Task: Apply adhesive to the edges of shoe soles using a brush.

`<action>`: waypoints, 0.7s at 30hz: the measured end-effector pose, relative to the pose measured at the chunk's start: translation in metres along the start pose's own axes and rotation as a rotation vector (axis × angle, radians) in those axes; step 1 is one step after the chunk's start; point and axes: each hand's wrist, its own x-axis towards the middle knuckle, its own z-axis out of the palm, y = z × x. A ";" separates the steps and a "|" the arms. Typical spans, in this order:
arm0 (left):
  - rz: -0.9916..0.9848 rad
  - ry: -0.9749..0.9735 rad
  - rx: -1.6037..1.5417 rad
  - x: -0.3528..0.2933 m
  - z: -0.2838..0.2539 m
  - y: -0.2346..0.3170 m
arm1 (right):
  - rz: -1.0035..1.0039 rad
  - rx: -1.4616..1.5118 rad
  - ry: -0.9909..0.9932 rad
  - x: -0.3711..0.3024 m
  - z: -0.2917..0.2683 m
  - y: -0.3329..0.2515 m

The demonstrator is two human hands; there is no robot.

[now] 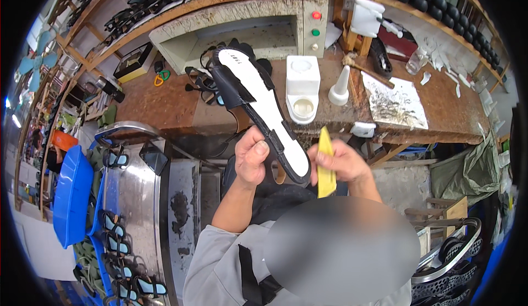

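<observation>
- Head view: small dark printed marks sit at the far end of the white face of the black sandal (265, 105), well beyond the fingers of both hands.
- The sandal is held up in front of the worktop (165, 110), white face toward the camera; its long axis slants from upper left to lower right.
- Its strapped end points up and left, away from the fingers; its plain rounded end points down and right, close to the right fingers.
- The left hand (251, 156) has its fingers curled, pinching the sandal's left edge along its lower half.
- The right hand (342, 163) pinches a yellow piece (327, 180) between thumb and fingers, just beside the rounded end; whether they touch, I cannot tell.
- Beyond the right fingers stand a white container (302, 80) and a white cone-shaped bottle (340, 91).
</observation>
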 end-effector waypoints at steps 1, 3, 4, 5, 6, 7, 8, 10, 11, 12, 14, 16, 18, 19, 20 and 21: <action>0.023 -0.094 -0.069 0.006 -0.011 -0.004 | 0.020 0.008 0.007 0.006 0.003 0.004; -0.014 -0.107 -0.047 0.020 -0.028 -0.005 | 0.025 0.083 0.089 0.021 0.010 0.004; -0.073 -0.114 -0.014 0.029 -0.033 -0.005 | 0.015 0.061 0.089 0.026 0.009 0.003; -0.073 -0.022 0.088 0.032 -0.028 -0.005 | -0.011 0.035 0.179 0.033 0.007 0.005; 0.138 0.039 0.422 0.039 -0.019 -0.006 | -0.049 0.009 0.281 0.036 0.003 0.002; 0.241 0.056 0.514 0.038 -0.028 -0.012 | -0.083 -0.049 0.328 0.042 0.005 -0.003; 0.302 0.076 0.644 0.034 -0.034 -0.014 | -0.099 -0.065 0.371 0.044 0.000 -0.004; 0.146 0.050 0.576 0.032 -0.035 -0.016 | -0.133 -0.135 0.392 0.050 -0.008 -0.006; 0.052 0.057 0.504 0.036 -0.035 -0.019 | -0.162 -0.153 0.372 0.057 -0.010 -0.008; -0.010 0.036 0.553 0.047 -0.031 -0.015 | -0.175 -0.182 0.384 0.063 -0.014 -0.012; 0.043 0.146 0.411 0.065 -0.029 -0.026 | -0.188 -0.132 0.386 0.082 -0.021 -0.023; 0.269 0.221 0.456 0.093 -0.018 -0.028 | -0.215 -0.131 0.419 0.093 -0.033 -0.041; -0.111 0.058 0.354 0.121 -0.004 -0.010 | -0.226 -0.123 0.446 0.099 -0.040 -0.074; -0.260 -0.014 0.246 0.142 0.006 -0.004 | -0.220 -0.158 0.458 0.099 -0.044 -0.093; -0.407 -0.085 0.137 0.163 0.016 0.003 | -0.213 -0.194 0.469 0.098 -0.046 -0.112; -0.408 -0.096 0.139 0.180 0.023 0.009 | -0.228 -0.210 0.496 0.100 -0.046 -0.127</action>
